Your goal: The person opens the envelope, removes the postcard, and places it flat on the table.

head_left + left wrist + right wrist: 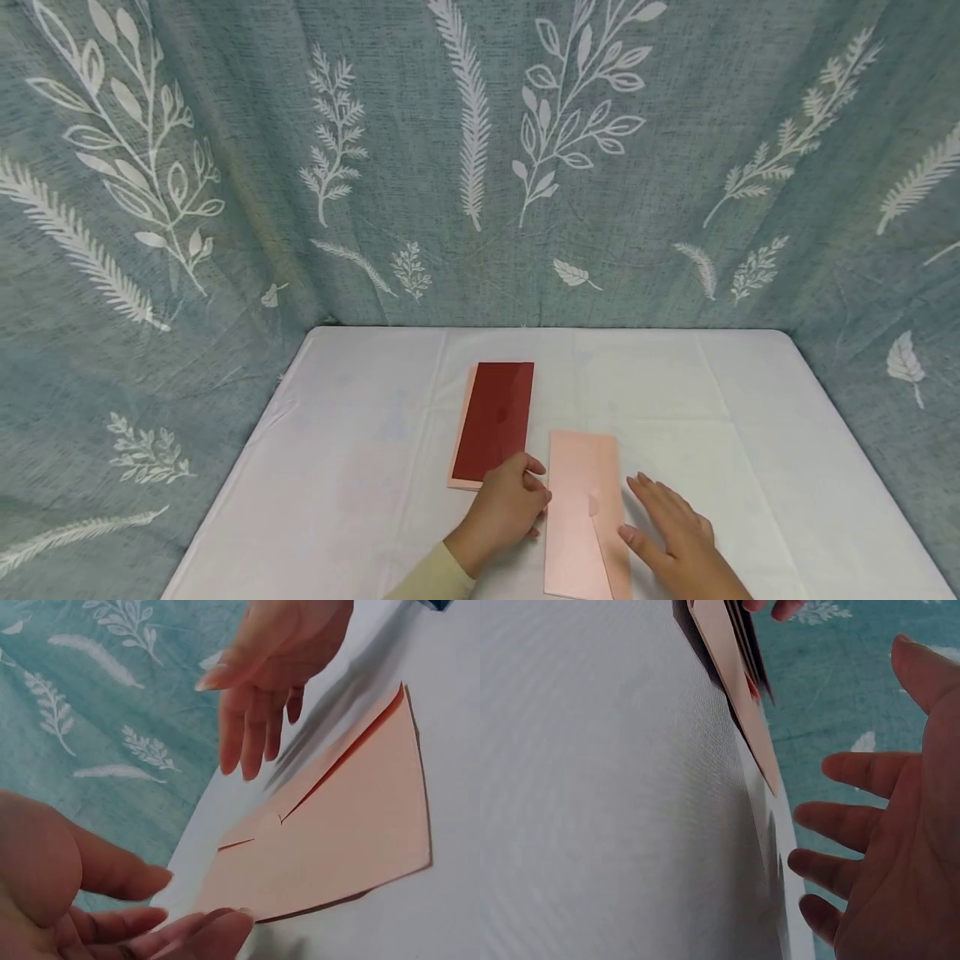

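Note:
A long pale pink envelope (573, 508) lies on the table, its flap tucked by a small rounded tab near the middle. At its left edge is my left hand (506, 504), fingers loosely bent and fingertips right at the paper; in the left wrist view the thumb stands apart from them. On the envelope's other side my right hand (675, 533) hovers with fingers spread, holding nothing. The right wrist view shows this right hand (885, 832) beside the envelope (739, 694), seen nearly edge-on. A dark red envelope (498, 412) lies further back, left of the pink one.
Under the dark red envelope, another pink piece (459, 454) shows along its left and lower edges. A white cloth covers the table (360, 433). Green-blue curtains (420, 167) with white leaf prints stand behind and at both sides.

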Demonstrator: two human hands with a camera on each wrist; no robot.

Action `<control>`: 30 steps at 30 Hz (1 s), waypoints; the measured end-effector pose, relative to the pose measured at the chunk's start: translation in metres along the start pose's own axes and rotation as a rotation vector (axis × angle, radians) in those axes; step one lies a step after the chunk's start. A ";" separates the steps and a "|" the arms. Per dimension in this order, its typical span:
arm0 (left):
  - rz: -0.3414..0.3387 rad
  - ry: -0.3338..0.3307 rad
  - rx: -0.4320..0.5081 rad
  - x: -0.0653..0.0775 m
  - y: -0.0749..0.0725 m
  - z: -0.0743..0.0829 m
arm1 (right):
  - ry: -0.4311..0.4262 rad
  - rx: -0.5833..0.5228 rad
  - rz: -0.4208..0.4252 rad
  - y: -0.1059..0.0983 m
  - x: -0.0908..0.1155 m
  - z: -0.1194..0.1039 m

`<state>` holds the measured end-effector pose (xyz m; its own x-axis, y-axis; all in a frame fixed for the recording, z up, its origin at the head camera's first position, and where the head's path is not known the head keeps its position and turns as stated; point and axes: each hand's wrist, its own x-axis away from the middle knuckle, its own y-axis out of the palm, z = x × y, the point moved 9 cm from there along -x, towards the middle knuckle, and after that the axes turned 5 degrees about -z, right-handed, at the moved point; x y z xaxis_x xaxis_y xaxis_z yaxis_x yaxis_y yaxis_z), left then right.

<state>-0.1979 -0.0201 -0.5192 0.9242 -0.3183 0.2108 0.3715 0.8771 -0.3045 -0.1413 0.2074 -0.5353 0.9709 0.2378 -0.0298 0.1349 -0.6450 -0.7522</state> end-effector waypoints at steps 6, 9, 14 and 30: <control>-0.001 0.152 -0.194 -0.005 -0.001 0.017 | 0.026 -0.027 -0.022 0.001 -0.002 0.000; -0.003 0.279 -0.300 -0.006 0.001 0.027 | 0.030 -0.036 -0.023 0.003 -0.003 -0.002; -0.020 0.511 -0.554 -0.001 0.007 0.039 | -0.020 -0.008 0.018 0.001 -0.005 -0.008; -0.342 0.533 -0.903 0.003 0.029 -0.014 | -0.013 -0.042 0.020 0.008 -0.009 -0.014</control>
<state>-0.1835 -0.0006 -0.5402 0.5987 -0.7993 0.0521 0.3418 0.1961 -0.9191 -0.1458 0.1899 -0.5320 0.9710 0.2332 -0.0533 0.1236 -0.6796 -0.7231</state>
